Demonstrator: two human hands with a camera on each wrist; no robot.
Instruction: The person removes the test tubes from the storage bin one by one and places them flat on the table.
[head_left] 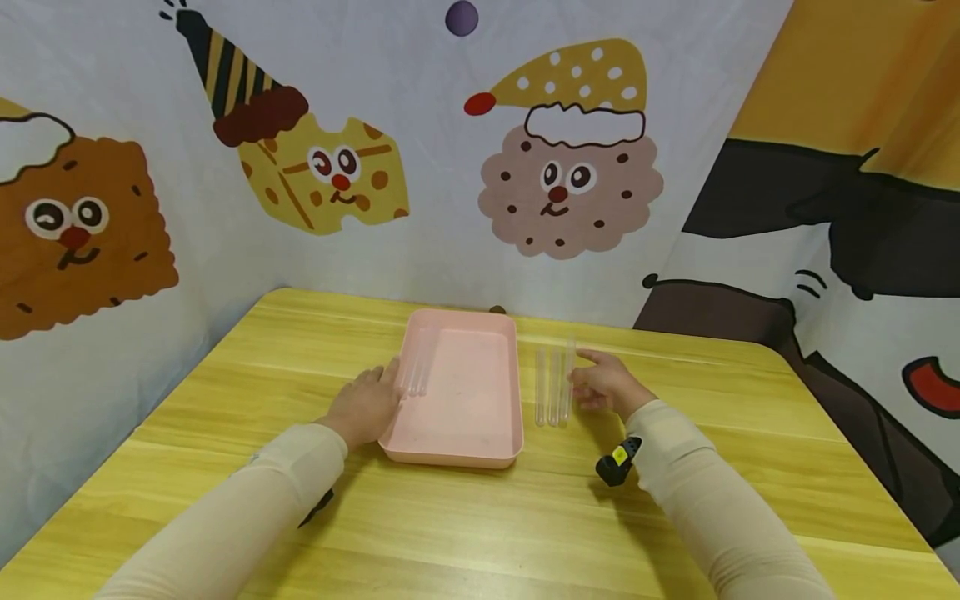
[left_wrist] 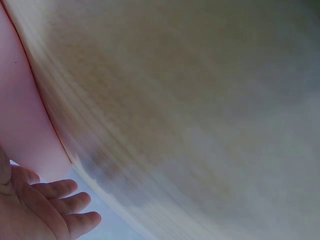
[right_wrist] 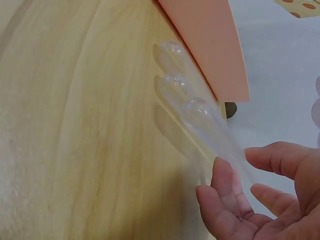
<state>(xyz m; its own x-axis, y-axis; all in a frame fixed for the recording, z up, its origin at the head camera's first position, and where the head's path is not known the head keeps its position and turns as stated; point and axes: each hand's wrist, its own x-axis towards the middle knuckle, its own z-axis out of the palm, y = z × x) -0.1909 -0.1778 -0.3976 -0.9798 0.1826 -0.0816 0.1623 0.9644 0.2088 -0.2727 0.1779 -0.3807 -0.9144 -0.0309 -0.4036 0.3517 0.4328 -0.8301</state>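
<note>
A pink tray (head_left: 480, 433) lies on the table, and several clear test tubes (head_left: 422, 367) rest along its left side. My left hand (head_left: 365, 406) touches the tray's outer left wall; the left wrist view shows its fingers (left_wrist: 75, 202) fairly straight. To the right of the tray, two clear test tubes (head_left: 541, 387) lie side by side on the wood. My right hand (head_left: 603, 385) pinches a third test tube (right_wrist: 205, 117) beside them, its far end raised slightly in the head view. Rounded tube ends show clearly in the right wrist view.
The yellow wood-grain table (head_left: 435, 533) ends at a cartoon-printed cloth (head_left: 435, 258) behind it. A black wrist camera (head_left: 618, 462) hangs under the right sleeve. Blur covers most of the left wrist view.
</note>
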